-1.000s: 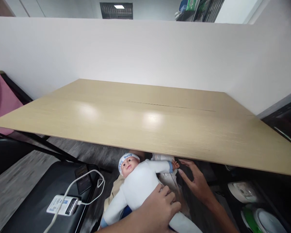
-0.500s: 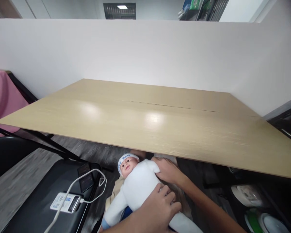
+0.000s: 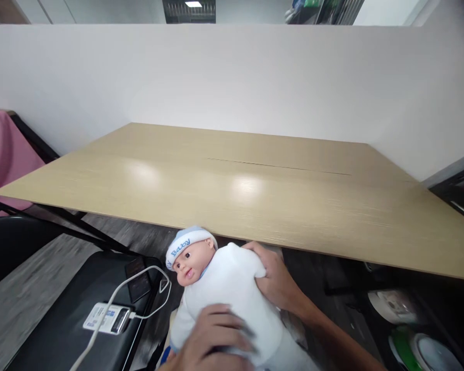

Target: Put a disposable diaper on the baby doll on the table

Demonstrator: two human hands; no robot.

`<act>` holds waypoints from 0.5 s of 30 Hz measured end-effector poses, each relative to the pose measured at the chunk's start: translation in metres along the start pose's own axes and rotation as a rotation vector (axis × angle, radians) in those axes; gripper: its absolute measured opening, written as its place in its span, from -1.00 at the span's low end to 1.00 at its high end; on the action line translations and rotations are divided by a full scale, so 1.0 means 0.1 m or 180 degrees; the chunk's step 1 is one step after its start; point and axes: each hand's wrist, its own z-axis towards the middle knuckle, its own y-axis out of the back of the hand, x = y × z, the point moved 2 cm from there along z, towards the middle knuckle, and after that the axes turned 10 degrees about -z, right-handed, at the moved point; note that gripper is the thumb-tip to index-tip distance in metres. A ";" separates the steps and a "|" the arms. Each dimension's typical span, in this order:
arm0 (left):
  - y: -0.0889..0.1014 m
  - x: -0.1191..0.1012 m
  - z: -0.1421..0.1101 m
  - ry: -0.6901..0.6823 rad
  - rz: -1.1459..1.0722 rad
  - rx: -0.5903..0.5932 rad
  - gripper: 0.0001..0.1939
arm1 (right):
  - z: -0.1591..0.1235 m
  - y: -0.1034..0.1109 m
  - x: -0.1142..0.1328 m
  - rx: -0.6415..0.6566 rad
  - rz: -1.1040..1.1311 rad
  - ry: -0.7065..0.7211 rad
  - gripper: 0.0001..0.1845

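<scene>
A baby doll (image 3: pixel 232 283) in a white outfit and a blue-and-white cap (image 3: pixel 191 245) marked "Baby" lies tilted across my lap, its face turned to the left. My right hand (image 3: pixel 272 273) grips the doll at its shoulder and upper arm, thumb over the white cloth. Over the doll's belly is my left hand (image 3: pixel 216 337), blurred by motion, with its fingers stretched out and apart. Whether those fingers press on the cloth I cannot tell. The doll's lower body runs out of the picture at the bottom.
A wooden table (image 3: pixel 255 190) stands in front, its near edge just beyond the doll's head. Left of me, a black chair seat (image 3: pixel 69 319) bears a power bank (image 3: pixel 107 318) with a white cable (image 3: pixel 112 296). Round containers (image 3: pixel 429 350) sit low at the right.
The doll has come up and closer, its head rising to the table edge. My left hand has shifted left and its fingers have loosened. My right hand keeps its hold.
</scene>
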 end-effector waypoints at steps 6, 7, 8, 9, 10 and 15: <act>0.74 0.46 0.19 0.0564 0.0684 -0.0704 -0.24 | -0.18 0.49 0.19 -0.1352 0.0637 -0.0269 -0.60; 0.82 0.57 0.35 0.0768 0.0557 -0.0409 -0.17 | -0.17 0.57 0.19 -0.1585 0.0616 -0.0346 -0.65; 0.90 0.68 0.53 0.0963 0.0446 -0.0100 -0.14 | -0.15 0.65 0.18 -0.1777 0.0565 -0.0429 -0.67; 0.97 0.79 0.72 0.1151 0.0336 0.0144 -0.17 | -0.13 0.73 0.16 -0.1903 0.0501 -0.0517 -0.66; 1.03 0.88 0.90 0.1339 0.0203 0.0373 -0.20 | -0.10 0.80 0.12 -0.1962 0.0428 -0.0600 -0.63; 1.12 1.25 1.52 0.1768 -0.0135 0.1120 -0.32 | -0.05 1.25 -0.25 -0.1807 -0.0932 -0.0788 -0.58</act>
